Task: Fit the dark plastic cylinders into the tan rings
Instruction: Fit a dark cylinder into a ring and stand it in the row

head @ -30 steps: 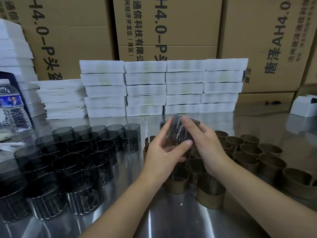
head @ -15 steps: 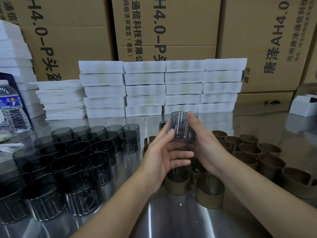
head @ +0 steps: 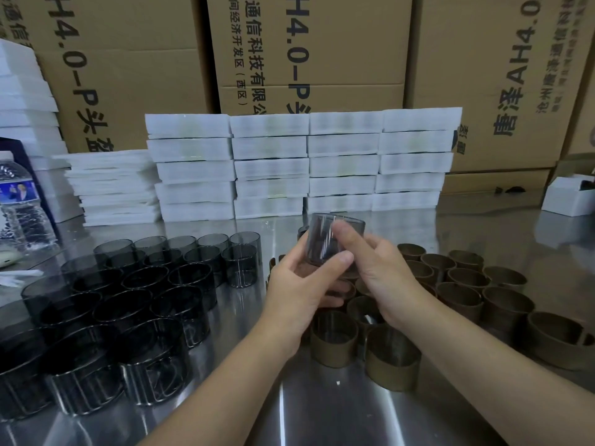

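Two hands hold one dark cylinder (head: pixel 325 249) up over the middle of the desk (head: pixel 322 413). It is see-through and stands almost straight, open end up.

The left hand (head: pixel 299 284) has its thumb on the near side of the cylinder, low down. Its other fingers (head: pixel 331 296) curl in under it. The right hand (head: pixel 383 278) has its thumb high on the wall and its fingers wrap round the far side. So both hands grip the same cylinder. There may be a ring down between the hands, but I cannot tell.

More dark cylinders (head: pixel 138 284) stand in a bunch on the left. The empty tan rings (head: pixel 463 294) stand in a bunch on the right. Two fitted ones (head: pixel 335 346) sit near, just below the hands, each with a ring round its bottom.

The job now looks like getting this cylinder into a ring. To do it well, hold the cylinder straight and set its bottom edge flat on the ring's mouth. Push down evenly all round, not on one side, or it may jam crooked. Squeeze softly, since the thin wall will likely bend.

White foam stacks (head: pixel 270 165) and big boxes (head: pixel 306 43) stand at the far side.
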{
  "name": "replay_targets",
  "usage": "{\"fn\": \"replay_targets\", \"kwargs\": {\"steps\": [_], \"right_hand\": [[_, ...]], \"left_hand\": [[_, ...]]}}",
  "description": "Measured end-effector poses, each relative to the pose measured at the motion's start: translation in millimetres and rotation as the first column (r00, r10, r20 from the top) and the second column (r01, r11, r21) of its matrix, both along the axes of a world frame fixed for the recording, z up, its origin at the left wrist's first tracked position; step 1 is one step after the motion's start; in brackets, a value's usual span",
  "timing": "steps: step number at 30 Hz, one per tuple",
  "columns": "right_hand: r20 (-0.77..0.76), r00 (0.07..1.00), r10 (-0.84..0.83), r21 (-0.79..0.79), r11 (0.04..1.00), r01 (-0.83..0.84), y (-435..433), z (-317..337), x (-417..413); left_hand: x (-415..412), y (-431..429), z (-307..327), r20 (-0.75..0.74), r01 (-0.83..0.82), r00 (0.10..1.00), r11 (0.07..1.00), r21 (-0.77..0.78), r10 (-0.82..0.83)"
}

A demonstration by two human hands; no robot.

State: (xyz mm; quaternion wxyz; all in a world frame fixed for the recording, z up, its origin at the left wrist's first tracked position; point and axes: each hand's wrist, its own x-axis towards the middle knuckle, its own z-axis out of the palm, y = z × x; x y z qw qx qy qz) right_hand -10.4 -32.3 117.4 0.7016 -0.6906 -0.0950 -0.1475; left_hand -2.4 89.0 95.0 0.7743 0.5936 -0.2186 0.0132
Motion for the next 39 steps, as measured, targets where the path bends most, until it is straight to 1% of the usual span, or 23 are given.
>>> {"fn": "replay_targets", "kwargs": {"steps": [2, 4, 7, 11, 16, 20, 23, 29, 34, 36, 39], "right_hand": [[0.045, 0.996, -0.071, -0.009, 0.997, 0.072, 0, 0, 0], [0.057, 0.989, -0.137, -0.013, 0.99, 0.138, -2, -2, 2], [0.063, 0.977, -0.204, -0.035, 0.978, 0.207, -3, -5, 5], [0.087, 0.964, -0.253, -0.078, 0.962, 0.26, -1, -6, 6], [0.074, 0.974, -0.213, -0.094, 0.971, 0.22, -2, -6, 3], [0.07, 0.978, -0.195, -0.11, 0.973, 0.202, -2, -5, 3], [0.063, 0.979, -0.195, -0.107, 0.974, 0.201, -3, -4, 2], [0.048, 0.981, -0.19, -0.115, 0.974, 0.195, -5, -3, 3], [-0.032, 0.988, -0.153, -0.082, 0.985, 0.15, -3, 1, 1], [-0.079, 0.989, -0.126, -0.049, 0.991, 0.122, -2, 2, 1], [-0.128, 0.991, -0.034, 0.052, 0.998, 0.041, -4, 2, 4]], "left_hand": [[1, -2, -1, 0.021, -0.026, 0.999, 0.999, -0.021, 0.027], [4, -3, -3, 0.024, -0.041, 0.999, 0.998, -0.042, 0.042], [7, -5, -7, 0.066, -0.034, 0.997, 0.999, -0.004, 0.034], [11, -5, -11, 0.091, -0.065, 0.994, 0.998, 0.016, 0.063], [10, -4, -12, 0.139, -0.111, 0.985, 0.99, 0.084, 0.099], [9, -1, -10, 0.137, -0.178, 0.978, 0.972, 0.152, 0.158], [8, 0, -8, 0.143, -0.185, 0.976, 0.969, 0.167, 0.161], [5, 0, -5, 0.101, -0.138, 0.987, 0.979, 0.147, 0.124], [6, 0, -3, 0.038, -0.069, 0.997, 0.989, 0.133, 0.065], [7, 2, -4, -0.002, -0.034, 0.999, 0.991, 0.13, 0.035], [6, 2, -4, -0.044, 0.034, 0.999, 0.992, 0.12, -0.029]]}}
